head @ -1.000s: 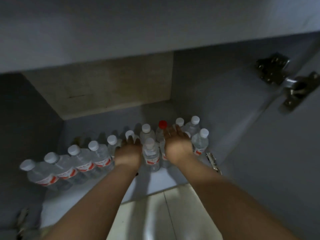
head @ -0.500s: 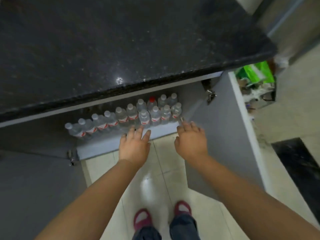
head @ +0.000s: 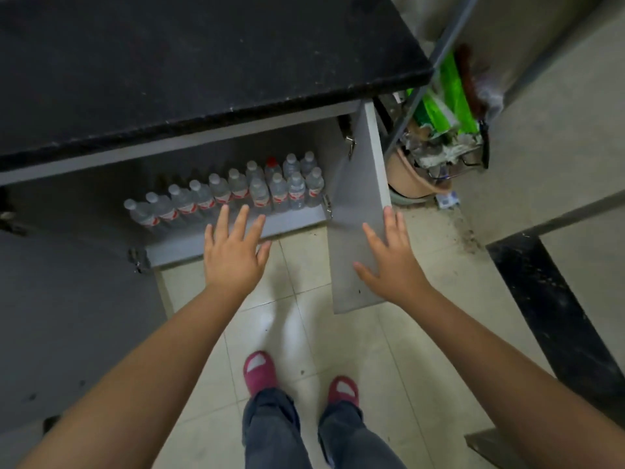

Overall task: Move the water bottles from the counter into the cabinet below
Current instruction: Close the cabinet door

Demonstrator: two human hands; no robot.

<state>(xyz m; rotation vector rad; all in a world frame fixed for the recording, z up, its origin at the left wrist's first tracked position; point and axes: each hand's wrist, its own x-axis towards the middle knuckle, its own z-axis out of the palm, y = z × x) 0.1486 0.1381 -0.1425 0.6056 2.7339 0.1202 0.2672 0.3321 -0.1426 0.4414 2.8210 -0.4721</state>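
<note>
The left cabinet door is being seen swung wide open, dark grey. On the cabinet floor the water bottles are being kept upright in a slanting row that doubles up at its right end — one cap among them is red. Above them the black counter is being shown bare. The left hand is being held flat, fingers spread, nothing gripped, in front of the shelf edge. The right hand is being held spread as well, empty, over the right cabinet door — contact cannot be told. Pink slippers are being worn on the tiled floor.
</note>
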